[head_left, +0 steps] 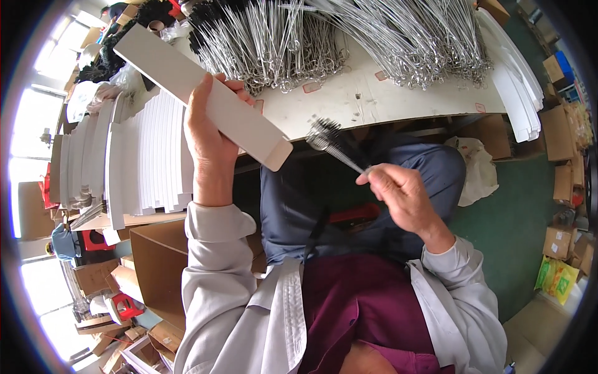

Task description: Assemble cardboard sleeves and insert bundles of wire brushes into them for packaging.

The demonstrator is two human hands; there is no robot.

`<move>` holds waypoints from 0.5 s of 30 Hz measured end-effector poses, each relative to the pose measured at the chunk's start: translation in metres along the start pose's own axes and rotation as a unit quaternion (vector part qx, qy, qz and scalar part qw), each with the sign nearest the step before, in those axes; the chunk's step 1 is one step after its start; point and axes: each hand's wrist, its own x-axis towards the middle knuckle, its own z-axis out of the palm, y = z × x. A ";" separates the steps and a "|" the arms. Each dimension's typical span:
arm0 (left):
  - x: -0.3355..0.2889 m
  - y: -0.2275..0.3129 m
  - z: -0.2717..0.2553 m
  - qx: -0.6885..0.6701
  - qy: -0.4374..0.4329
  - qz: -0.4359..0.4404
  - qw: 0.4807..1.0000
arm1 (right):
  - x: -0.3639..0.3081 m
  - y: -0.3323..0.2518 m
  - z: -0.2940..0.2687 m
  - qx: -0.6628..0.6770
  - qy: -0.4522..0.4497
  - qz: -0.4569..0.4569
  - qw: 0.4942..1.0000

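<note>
My left hand (215, 118) is closed around a long, narrow white cardboard box (205, 96), held tilted above the table's near edge. The box's lower right end shows a small flap and points toward my lap. To the right of it, my right hand (402, 193) pinches a small bundle of thin wire brushes (339, 148). Their splayed far end is blurred, with silver loops and dark parts showing, and it stays apart from the box. Beyond both hands, a big heap of silver wire brushes (274, 50) with looped ends lies on the table.
A second heap of wire brushes (417, 50) covers the right part of the white table (349, 100). Rows of flat white boxes (146, 156) stand at the left. More white boxes (514, 81) lie at the table's right end. An open brown carton (159, 262) sits beside my left arm.
</note>
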 end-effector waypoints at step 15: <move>-0.026 -0.032 -0.003 -0.120 0.028 0.039 0.992 | -0.001 0.017 0.022 -0.089 -0.031 -0.023 0.995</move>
